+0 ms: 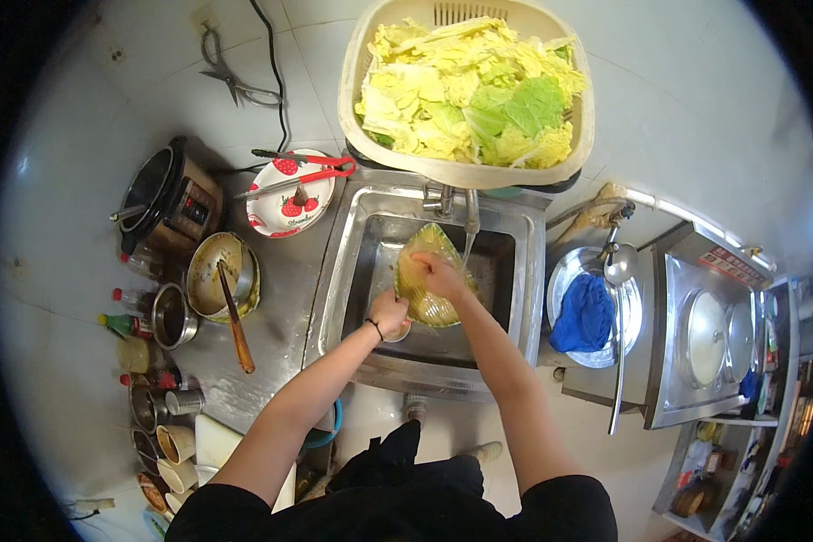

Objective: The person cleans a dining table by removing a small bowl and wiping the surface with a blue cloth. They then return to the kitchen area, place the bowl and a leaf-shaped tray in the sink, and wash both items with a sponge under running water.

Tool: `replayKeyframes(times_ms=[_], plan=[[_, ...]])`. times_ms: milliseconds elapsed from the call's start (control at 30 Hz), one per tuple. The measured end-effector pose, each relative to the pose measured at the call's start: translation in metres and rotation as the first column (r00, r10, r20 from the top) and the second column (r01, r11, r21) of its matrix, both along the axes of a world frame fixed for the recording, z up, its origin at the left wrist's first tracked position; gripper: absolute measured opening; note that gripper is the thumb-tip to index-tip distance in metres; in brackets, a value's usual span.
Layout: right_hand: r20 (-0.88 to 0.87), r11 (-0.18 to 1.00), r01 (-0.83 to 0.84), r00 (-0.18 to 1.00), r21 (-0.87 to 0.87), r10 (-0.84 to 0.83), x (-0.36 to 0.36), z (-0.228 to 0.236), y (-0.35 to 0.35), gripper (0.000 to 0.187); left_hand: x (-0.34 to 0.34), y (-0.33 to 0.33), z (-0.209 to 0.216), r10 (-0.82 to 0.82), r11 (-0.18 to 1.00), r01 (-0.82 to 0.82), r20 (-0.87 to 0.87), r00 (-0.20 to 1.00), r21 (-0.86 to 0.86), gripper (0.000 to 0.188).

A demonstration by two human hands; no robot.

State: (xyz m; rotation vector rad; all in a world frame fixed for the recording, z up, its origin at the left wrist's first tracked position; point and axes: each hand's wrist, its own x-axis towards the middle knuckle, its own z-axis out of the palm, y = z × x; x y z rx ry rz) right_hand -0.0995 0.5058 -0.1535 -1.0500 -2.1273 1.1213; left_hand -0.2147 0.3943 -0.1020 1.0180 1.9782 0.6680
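Over the steel sink (334,271), a ribbed yellowish plate with a green rim (432,307) is tilted beside the running tap (471,212). My left hand (388,313), with a dark band on its wrist, is closed at the plate's left edge and appears to grip it. A pale rounded thing (397,333) shows just below that hand; its kind is unclear. My right hand (440,275) lies against the plate's face with its fingers curled together. Whatever those fingers may hold is hidden. Water falls from the tap close to the right hand.
Behind the sink stands a cream basket (352,117) of cabbage leaves. To the left are red-handled tongs (334,163) on a strawberry plate (262,212), a pot (203,285) with a wooden-handled tool, and a cooker (194,203). A blue cloth (584,313) lies in a basin at right.
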Motion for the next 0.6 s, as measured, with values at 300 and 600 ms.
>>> replayKeyframes(times_ms=[300, 600], plan=[[0.822, 0.881, -0.428, 0.563, 0.202, 0.085, 0.072, 0.023, -0.031, 0.019, -0.021, -0.004, -0.005, -0.112, 0.994, 0.11, -0.094, 0.989, -0.027, 0.026], [-0.408, 0.978, -0.157, 0.909, -0.14, 0.088, 0.027, 0.013, -0.034, 0.031, 0.024, -0.006, 0.049, 0.062, 0.997, -0.053, 0.175, 0.983, -0.056, 0.024]])
